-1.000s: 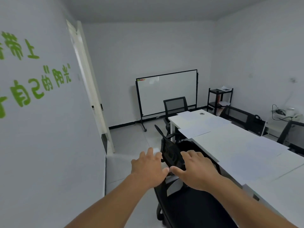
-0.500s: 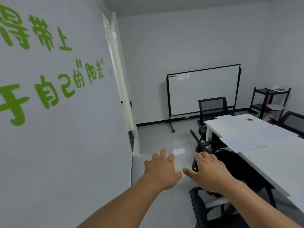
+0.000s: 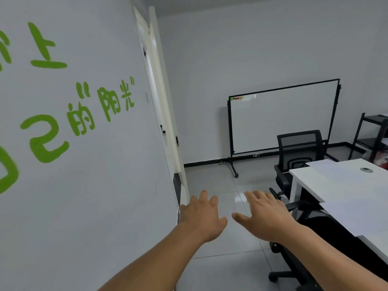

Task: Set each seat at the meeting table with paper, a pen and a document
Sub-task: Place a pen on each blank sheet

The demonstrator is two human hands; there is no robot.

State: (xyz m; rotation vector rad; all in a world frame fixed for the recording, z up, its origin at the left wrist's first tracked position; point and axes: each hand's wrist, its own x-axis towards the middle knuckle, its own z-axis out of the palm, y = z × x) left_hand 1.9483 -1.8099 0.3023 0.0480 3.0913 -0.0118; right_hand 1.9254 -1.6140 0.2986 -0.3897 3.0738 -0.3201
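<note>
Left hand point(image 3: 202, 217) and right hand point(image 3: 265, 217): both outstretched palm-down over the floor beside the counter point(image 3: 310, 183), fingers spread, holding nothing. Paper sheets point(image 3: 357, 215): lying flat on the counter; one black chair point(image 3: 299, 150) at the counter's far end; whiteboard point(image 3: 283, 120) beyond the counter.

Even, cool indoor light, soft focus

Glare patch on the floor tiles point(image 3: 239, 198); wide-angle bending at the edges; green wall lettering point(image 3: 48, 137) slightly blurred
</note>
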